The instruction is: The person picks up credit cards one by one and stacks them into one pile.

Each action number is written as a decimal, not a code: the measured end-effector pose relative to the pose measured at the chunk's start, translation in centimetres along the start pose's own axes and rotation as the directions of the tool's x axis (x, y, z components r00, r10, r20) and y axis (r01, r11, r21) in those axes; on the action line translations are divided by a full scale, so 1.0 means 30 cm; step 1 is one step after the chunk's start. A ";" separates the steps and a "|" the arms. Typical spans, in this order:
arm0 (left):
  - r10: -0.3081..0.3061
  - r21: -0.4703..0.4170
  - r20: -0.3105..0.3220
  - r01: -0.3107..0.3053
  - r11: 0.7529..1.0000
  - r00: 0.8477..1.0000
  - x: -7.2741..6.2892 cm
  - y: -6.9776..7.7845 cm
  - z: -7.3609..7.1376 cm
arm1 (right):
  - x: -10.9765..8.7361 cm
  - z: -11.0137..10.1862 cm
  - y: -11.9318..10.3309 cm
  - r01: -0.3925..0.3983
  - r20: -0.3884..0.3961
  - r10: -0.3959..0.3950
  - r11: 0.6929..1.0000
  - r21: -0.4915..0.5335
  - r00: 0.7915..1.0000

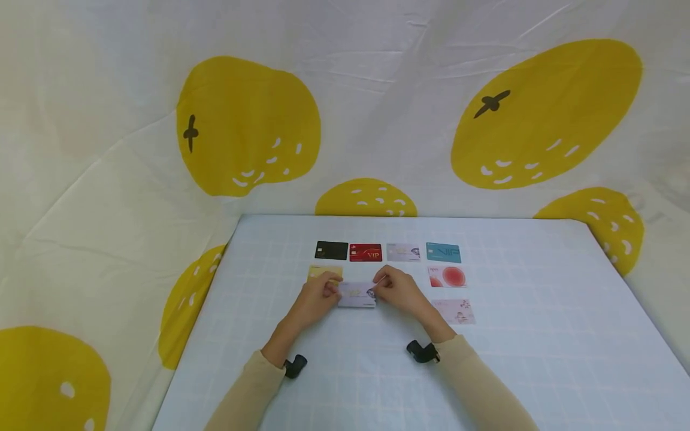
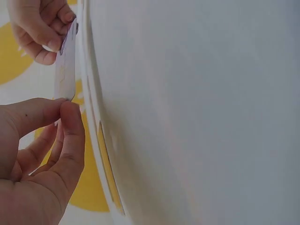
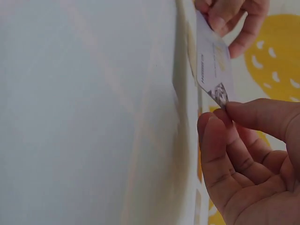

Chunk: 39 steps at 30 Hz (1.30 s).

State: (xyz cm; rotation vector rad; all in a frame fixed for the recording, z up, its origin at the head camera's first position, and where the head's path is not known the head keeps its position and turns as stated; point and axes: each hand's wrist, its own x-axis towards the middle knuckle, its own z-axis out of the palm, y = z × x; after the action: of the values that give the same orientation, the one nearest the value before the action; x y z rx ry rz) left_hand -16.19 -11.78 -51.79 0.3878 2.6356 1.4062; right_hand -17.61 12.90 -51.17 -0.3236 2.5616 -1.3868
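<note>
A pale lilac card [image 1: 356,294] with a dark diamond-shaped print is held level between both hands, close over the table. At its left end, thumb and fingers of my left hand [image 1: 319,294] pinch the edge; the left wrist view shows that card [image 2: 65,75] at the fingertips. My right hand [image 1: 398,290] pinches the opposite end, by the diamond print, and in the right wrist view the card [image 3: 213,61] stretches from these fingers to the left hand. Just behind the left hand lies a yellow card [image 1: 325,272], partly covered by it.
Along the back lie a black card [image 1: 331,250], a red VIP card [image 1: 365,252], another lilac card [image 1: 403,252] and a teal card [image 1: 444,252]. To the right are a white card with a red circle [image 1: 447,277] and a pink flowered card [image 1: 458,312], near the right forearm.
</note>
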 end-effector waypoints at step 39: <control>-0.156 0.055 0.099 0.151 0.987 0.983 0.217 0.104 0.168 | 0.039 -0.164 0.131 -0.174 -0.070 0.169 0.982 -0.077 0.983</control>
State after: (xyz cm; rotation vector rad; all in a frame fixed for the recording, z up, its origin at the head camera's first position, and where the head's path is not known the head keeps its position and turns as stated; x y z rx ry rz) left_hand -20.73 -4.25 -51.96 0.2491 2.5581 1.2453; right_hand -20.51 18.56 -51.94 -0.0700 2.6321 -1.2510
